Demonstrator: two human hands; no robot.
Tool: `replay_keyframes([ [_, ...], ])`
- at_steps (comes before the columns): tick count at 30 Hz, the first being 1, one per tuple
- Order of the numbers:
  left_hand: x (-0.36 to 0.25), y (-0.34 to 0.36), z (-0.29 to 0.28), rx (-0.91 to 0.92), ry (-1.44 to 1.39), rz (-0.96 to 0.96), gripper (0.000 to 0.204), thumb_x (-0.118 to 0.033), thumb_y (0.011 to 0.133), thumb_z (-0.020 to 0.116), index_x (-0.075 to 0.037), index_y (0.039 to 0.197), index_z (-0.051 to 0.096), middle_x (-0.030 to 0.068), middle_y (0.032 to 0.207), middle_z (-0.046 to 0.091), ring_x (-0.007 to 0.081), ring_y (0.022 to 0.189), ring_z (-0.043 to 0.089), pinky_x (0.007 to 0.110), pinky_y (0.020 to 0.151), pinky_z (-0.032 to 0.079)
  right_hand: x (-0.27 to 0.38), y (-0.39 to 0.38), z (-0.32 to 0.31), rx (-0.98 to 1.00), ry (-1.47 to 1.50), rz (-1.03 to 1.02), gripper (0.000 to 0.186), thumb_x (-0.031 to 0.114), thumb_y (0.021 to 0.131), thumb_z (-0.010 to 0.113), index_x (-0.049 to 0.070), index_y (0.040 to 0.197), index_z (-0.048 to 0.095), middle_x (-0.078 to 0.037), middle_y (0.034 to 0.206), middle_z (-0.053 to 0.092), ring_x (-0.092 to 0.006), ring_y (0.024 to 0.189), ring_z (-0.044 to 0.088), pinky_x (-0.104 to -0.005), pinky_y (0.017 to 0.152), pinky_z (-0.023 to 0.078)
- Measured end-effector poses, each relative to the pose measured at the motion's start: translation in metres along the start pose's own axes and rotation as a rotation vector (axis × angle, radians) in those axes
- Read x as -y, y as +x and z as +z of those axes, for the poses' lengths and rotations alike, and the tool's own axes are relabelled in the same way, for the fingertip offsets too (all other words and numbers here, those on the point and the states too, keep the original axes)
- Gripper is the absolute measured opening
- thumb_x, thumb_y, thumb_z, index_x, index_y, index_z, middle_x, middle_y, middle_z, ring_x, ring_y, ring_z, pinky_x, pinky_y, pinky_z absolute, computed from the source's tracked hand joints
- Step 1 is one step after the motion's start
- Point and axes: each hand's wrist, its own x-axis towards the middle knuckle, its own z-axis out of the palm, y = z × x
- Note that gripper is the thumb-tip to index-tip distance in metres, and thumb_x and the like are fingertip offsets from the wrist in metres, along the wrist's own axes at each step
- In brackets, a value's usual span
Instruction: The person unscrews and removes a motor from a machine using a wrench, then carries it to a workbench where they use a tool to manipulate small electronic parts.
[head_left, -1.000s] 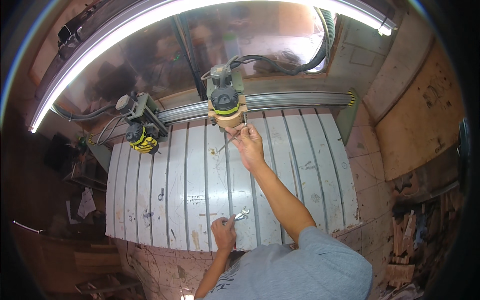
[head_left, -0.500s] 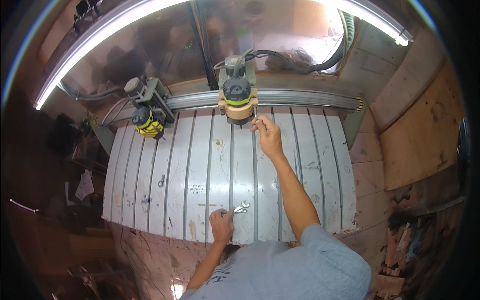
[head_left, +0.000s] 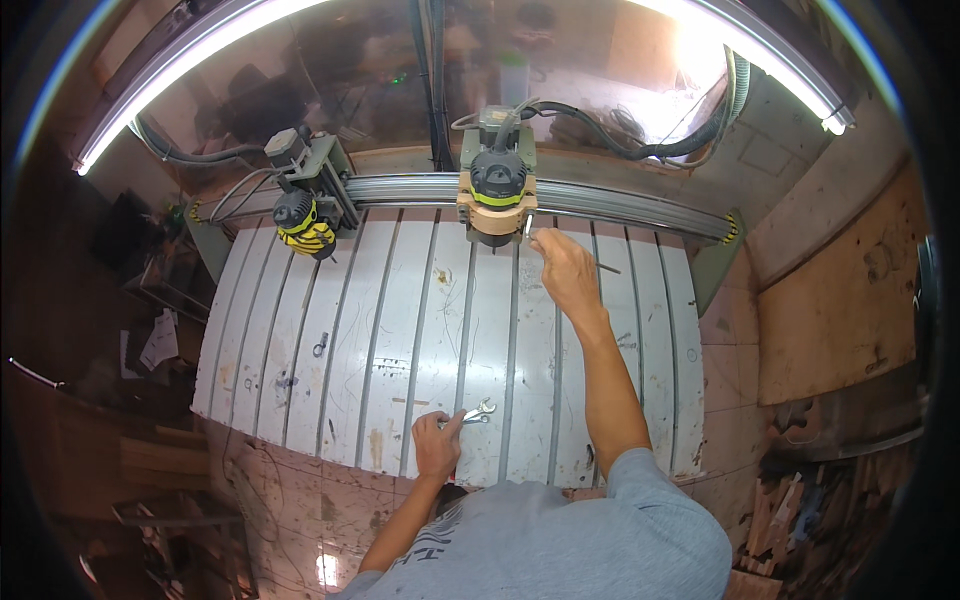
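My left hand [head_left: 436,445] rests at the near edge of the slotted white machine bed [head_left: 420,330], closed round silver wrenches [head_left: 482,409]. An open jaw points away to the right, with a second metal end beside it. Farther out, my right hand [head_left: 568,272] is closed at the right side of the wooden clamp [head_left: 497,219] around the middle router [head_left: 498,180]. Its fingers grip a thin metal tool [head_left: 609,268], perhaps a hex key; a dark end sticks out right of the hand, and a small silver piece shows at the clamp.
A second router with yellow-black wrapping [head_left: 306,235] hangs left on the same metal rail [head_left: 400,188]. A small ring-shaped part [head_left: 320,344] lies on the bed. Bright light tubes arch overhead. A wooden panel [head_left: 845,270] leans at right, above wood scraps [head_left: 775,515].
My right hand has turned beside the clamp, and the dark end of its tool now shows to the right. The left hand keeps the wrenches at the bed's edge. The view has shifted slightly.
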Motion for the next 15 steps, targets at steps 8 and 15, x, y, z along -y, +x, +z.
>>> replay_keyframes([
  [8,-0.002,0.0,0.0,0.003,-0.002,-0.008,0.039,-0.006,0.083,0.073,-0.02,0.12,0.076,0.0075,0.103,0.058,0.0298,0.104,0.054,0.044,0.094,0.041,0.0,0.007,-0.016,0.076,0.037,0.01,0.006,0.005,0.096,0.062,0.002,0.093,0.059,-0.019,0.088,0.066,-0.0427,0.081,0.065,-0.0495,0.069,0.05],
  [15,0.0,0.0,-0.001,0.015,0.011,-0.016,0.04,-0.006,0.085,0.073,-0.021,0.121,0.076,0.0071,0.102,0.058,0.0297,0.103,0.053,0.044,0.094,0.041,0.002,0.017,-0.029,0.082,-0.142,-0.158,0.009,-0.003,0.085,0.062,0.004,0.09,0.06,-0.013,0.081,0.065,-0.0355,0.075,0.066,-0.0477,0.067,0.051],
])
